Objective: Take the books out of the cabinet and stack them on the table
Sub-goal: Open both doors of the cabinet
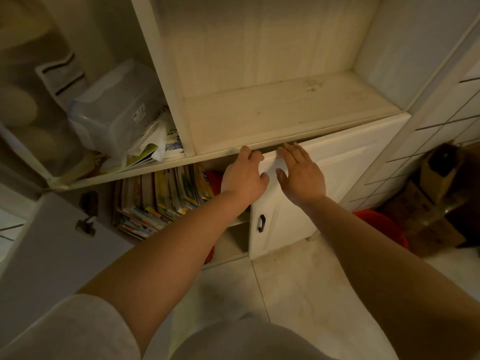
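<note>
Left hand (244, 175) curls its grip over the cabinet door (319, 183) edge; right hand (301, 172) rests flat, grip wide; books (161, 201) left.

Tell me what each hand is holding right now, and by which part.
Left hand grips the top edge of the white cabinet door. Right hand lies flat on the door's front, gripping nothing. No book is held.

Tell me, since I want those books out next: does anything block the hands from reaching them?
Partly. The left cabinet door is swung open, so the books stand exposed. The right door is only ajar and covers that side; the left hand and right hand are at its top edge. No table is in view.
</note>
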